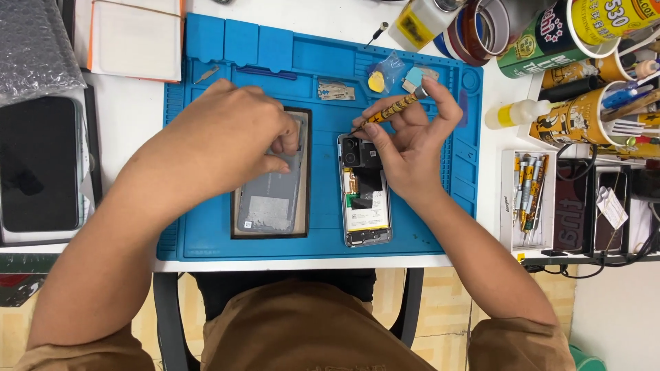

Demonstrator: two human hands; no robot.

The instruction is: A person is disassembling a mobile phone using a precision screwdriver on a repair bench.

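Nearest, an opened phone (364, 199) lies on the blue mat (440, 227) under the right hand (412, 148) — fingers pinched around a yellow screwdriver (392, 110), tip near its camera end. Left hand (227, 141) presses curled fingertips on the grey back panel (268, 206) beside it.

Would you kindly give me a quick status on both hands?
Left hand pinching grey phone back panel. Right hand holding yellow patterned screwdriver over opened phone. Nothing blocking.

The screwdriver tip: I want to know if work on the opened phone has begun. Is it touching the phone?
Cannot tell. In the head view the screwdriver, held in the right hand, points toward the opened phone, but its tip is too small to show contact.
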